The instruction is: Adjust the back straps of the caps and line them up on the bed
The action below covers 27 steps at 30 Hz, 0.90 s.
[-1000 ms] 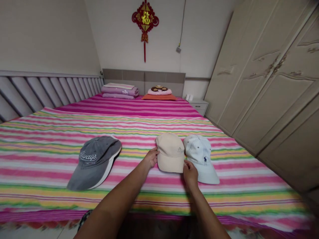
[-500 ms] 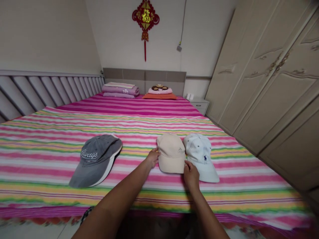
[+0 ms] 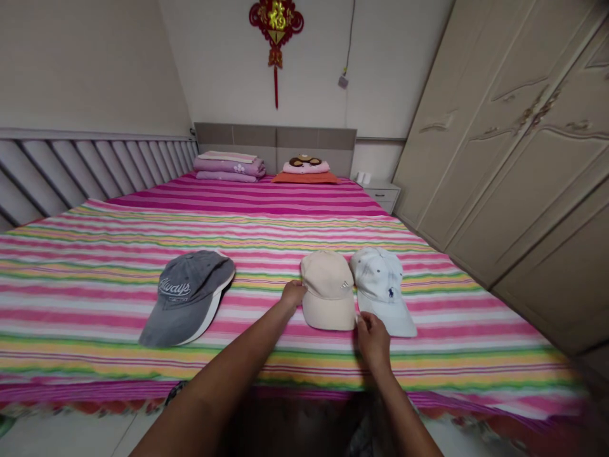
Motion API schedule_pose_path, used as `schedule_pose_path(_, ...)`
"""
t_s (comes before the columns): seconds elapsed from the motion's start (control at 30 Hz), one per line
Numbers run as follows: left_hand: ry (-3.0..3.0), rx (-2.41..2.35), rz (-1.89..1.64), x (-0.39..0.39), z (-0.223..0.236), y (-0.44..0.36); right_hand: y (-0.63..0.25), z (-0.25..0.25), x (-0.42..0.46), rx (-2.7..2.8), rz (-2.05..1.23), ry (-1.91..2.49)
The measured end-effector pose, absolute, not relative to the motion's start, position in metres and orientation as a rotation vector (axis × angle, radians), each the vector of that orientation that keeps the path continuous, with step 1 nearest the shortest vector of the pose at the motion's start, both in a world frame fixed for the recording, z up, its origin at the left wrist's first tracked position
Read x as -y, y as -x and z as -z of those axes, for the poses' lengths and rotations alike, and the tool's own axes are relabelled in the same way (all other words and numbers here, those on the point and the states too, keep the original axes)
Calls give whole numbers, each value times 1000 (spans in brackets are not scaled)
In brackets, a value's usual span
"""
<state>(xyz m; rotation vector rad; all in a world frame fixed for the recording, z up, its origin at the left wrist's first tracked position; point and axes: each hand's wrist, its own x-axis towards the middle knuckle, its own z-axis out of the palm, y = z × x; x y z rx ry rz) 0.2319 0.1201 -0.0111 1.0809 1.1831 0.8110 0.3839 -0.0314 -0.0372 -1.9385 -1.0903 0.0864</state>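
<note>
My left hand (image 3: 292, 294) and right hand (image 3: 373, 343) flank the beige baseball cap (image 3: 327, 289), fingers loosely curled; I can't tell if they grip.

Illumination was soft, even and moderately dim across the room, and surfaces showed a flat, matte tone. Only faint, diffuse shadows lay on the striped bedspread (image 3: 457, 355) beside the right hand (image 3: 373, 343). Wide-angle distortion bent the wardrobe (image 3: 518, 165) and the slatted wall panel (image 3: 95, 178) toward the frame edges. The lower right corner was blurred.
</note>
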Motion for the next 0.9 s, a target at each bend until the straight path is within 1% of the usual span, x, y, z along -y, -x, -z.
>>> schedule_pose_path(0.13,-1222,-1188,-899,-113,15,-225,-382,36,45,1124,-76,1960)
schedule_pose_path(0.4,-1324,-1039,-910,-92,20,-207,-364,40,56,1324,-39,1935)
schedule_pose_path(0.5,-1313,-1066,-952,-80,20,-175,-362,41,64,1349,-27,1923)
schedule_pose_path(0.67,-1237,-1118,-1025,-54,19,-101,-351,47,82,1441,0,1835)
schedule_pose_path(0.77,-1112,-1202,-1096,-39,19,-56,-336,53,90,1544,-14,1754)
schedule_pose_path(0.9,-842,-1305,-1226,-22,21,-6,-315,57,93,1645,-114,1687)
